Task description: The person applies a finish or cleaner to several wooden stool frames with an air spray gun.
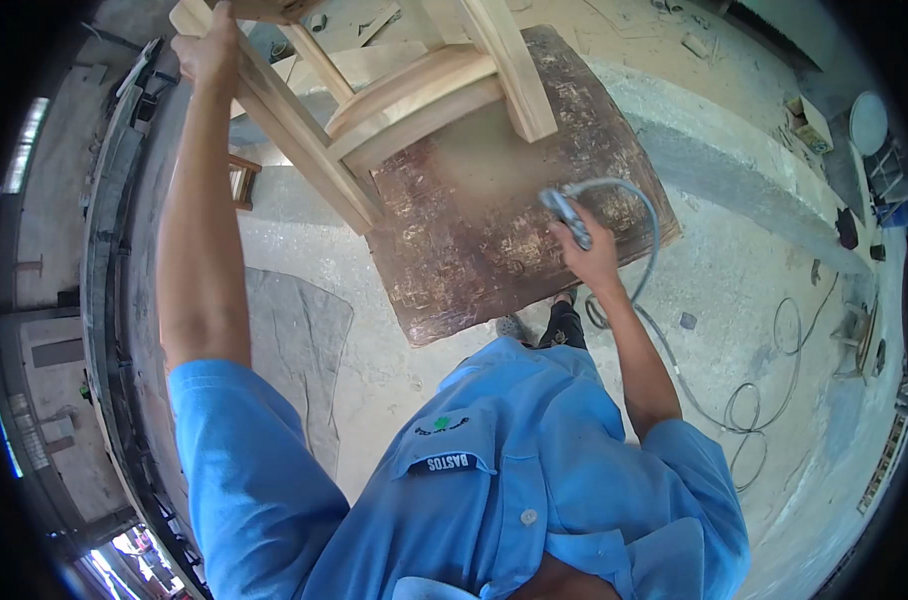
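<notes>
My left hand [209, 50] is closed around the upper end of a pale wooden chair frame [414, 110], at the top left. The frame is tilted, one leg end resting on the brown, worn board [454, 275] and another leg above it. In my right hand [596, 255] is a grey air blow gun [566, 215], slightly blurred, its nozzle toward the chair frame. A thin grey air hose [656, 225] loops from the gun past my right forearm. Between gun and chair hangs a hazy, dusty patch over the board.
The hose's coils [749, 425] lie on the concrete floor at right. A low concrete ledge [724, 145] runs behind the board. At left a grey sheet [294, 330] is spread on the floor, near a small wooden piece [242, 182]. My shoes show below the board's near edge.
</notes>
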Tool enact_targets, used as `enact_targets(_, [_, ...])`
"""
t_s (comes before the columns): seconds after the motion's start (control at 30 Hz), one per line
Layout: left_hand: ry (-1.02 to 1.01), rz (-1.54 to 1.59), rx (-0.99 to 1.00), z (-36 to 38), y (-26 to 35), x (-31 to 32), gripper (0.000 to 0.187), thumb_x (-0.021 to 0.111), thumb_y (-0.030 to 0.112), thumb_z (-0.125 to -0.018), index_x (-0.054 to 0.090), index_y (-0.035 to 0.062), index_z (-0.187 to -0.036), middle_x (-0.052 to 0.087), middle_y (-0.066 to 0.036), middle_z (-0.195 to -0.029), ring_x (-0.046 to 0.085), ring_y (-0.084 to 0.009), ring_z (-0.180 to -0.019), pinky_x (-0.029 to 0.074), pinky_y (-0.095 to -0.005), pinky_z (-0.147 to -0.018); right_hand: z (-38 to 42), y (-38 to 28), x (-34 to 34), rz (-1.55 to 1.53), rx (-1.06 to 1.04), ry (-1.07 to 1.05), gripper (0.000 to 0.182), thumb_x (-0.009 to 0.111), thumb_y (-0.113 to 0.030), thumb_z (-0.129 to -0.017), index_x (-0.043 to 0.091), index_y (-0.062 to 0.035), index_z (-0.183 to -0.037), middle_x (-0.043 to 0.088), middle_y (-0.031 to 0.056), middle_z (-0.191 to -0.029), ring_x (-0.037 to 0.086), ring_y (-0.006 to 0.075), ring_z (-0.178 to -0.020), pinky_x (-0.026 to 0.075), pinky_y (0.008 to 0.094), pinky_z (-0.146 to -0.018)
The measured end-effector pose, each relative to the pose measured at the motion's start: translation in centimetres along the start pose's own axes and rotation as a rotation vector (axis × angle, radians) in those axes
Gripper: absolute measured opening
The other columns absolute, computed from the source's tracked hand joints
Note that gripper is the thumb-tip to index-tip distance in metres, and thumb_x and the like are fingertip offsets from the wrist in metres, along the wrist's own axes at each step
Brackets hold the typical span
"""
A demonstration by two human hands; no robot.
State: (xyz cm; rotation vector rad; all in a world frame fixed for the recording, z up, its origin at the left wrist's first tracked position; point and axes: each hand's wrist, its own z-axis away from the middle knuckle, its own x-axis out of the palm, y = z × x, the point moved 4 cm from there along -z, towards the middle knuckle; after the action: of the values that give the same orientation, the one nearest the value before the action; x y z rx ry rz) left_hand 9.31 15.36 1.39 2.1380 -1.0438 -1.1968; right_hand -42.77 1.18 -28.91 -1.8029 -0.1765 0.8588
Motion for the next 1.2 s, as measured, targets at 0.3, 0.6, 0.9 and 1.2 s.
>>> enact_targets(0.3, [0.01, 0.384, 0.117, 18.2, 1.6, -5.0, 0.069, 0.078, 0.042, -0.073, 0.054, -0.0066, -0.116, 0.063, -0.021, -0.109, 0.061, -0.029, -0.101, 0.046, -0.0351, -0.093, 5.7, 5.9, -13.4, -0.305, 0.416, 0.115, 0.037, 0.067, -0.036, -0.092, 0.062, -0.0023, -0.108, 0.065, 0.0032, -0.077, 0.063, 0.0087, -0.066, 0.044, 0.0201, -0.047])
enact_targets(0.6, [-0.077, 0.512, 0.203, 35.5, -4.9, -7.5, 0.058, 0.068, 0.016, -0.089, 0.04, -0.006, -0.134, 0.047, -0.018, -0.133, 0.048, -0.0236, -0.12, 0.036, -0.0345, -0.104, 10.6, 10.0, -16.8, -0.378, 0.433, 0.029, 0.046, 0.066, -0.038, -0.092, 0.057, -0.0052, -0.123, 0.065, 0.0028, -0.082, 0.062, 0.0089, -0.068, 0.041, 0.0199, -0.044])
enact_targets(0.9, [-0.219, 0.456, 0.154, 38.6, -14.2, -6.0, 0.066, 0.071, 0.013, -0.086, 0.035, -0.0047, -0.138, 0.046, -0.019, -0.134, 0.045, -0.0264, -0.125, 0.034, -0.0355, -0.106, 10.0, 8.5, -18.7, -0.385, 0.376, -0.12, 0.059, 0.065, -0.044, -0.092, 0.05, -0.0071, -0.136, 0.064, 0.0024, -0.083, 0.063, 0.0099, -0.072, 0.043, 0.0208, -0.048])
enact_targets(1.2, [-0.488, 0.358, -0.09, 53.9, -10.4, -5.2, 0.051, 0.055, 0.018, -0.096, 0.04, -0.0027, -0.14, 0.049, -0.022, -0.139, 0.047, -0.03, -0.128, 0.037, -0.0381, -0.106, 10.4, 6.7, -23.0, -0.37, 0.222, -0.198, 0.08, 0.065, -0.06, -0.084, 0.048, -0.0036, -0.138, 0.063, 0.0054, -0.082, 0.062, 0.0119, -0.074, 0.042, 0.021, -0.048])
